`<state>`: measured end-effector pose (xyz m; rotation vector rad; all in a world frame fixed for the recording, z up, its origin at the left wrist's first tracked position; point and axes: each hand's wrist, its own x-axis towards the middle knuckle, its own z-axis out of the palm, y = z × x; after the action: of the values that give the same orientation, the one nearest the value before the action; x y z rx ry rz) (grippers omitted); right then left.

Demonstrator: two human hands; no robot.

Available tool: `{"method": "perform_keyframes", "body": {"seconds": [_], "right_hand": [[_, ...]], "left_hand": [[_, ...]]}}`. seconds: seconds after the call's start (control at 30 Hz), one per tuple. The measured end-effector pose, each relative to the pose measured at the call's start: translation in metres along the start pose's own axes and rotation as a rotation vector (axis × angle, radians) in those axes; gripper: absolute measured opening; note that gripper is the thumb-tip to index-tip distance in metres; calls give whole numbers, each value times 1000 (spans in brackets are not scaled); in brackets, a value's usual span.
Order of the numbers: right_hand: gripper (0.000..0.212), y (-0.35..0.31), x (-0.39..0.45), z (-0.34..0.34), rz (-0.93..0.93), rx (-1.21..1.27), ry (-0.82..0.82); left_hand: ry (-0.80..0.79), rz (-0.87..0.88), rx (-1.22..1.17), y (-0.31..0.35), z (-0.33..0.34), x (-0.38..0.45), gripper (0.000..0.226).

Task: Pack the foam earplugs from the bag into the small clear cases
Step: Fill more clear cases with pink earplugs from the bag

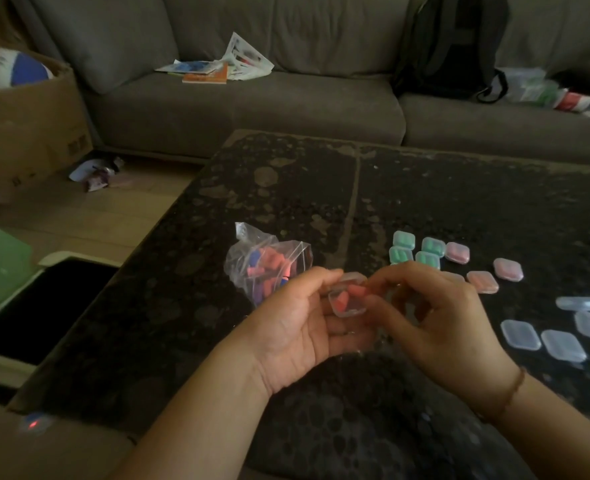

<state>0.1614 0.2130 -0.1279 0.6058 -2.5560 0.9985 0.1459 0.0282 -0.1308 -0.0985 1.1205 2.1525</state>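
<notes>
My left hand (297, 323) holds a small clear case (348, 299) with its lid up and pink foam earplugs inside. The fingertips of my right hand (438, 320) pinch a pink earplug (356, 290) at the case's opening. A clear plastic bag (269, 265) of pink and blue earplugs lies on the dark table (286, 188) just behind my left hand. Filled green cases (416, 251) and filled pink cases (483, 271) sit to the right. Several empty clear cases (560, 334) lie at the far right.
A grey sofa (252, 109) with papers (217, 67) and a black backpack (452, 46) stands behind the table. A cardboard box (27, 133) holding a ball sits at the left, with litter (96, 173) on the floor beside it.
</notes>
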Motion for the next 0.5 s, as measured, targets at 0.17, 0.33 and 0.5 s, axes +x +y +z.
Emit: {"method": "perform_keyframes", "body": {"seconds": [0.17, 0.33, 0.5], "right_hand": [[20, -1, 2, -3, 66, 130, -61], [16, -2, 0, 0, 142, 245, 4], [15, -3, 1, 2, 109, 113, -31]], "left_hand": [[-19, 16, -2, 1, -1, 1, 56], [-18, 36, 11, 0, -2, 1, 58], [-7, 39, 4, 0, -2, 2, 56]]}}
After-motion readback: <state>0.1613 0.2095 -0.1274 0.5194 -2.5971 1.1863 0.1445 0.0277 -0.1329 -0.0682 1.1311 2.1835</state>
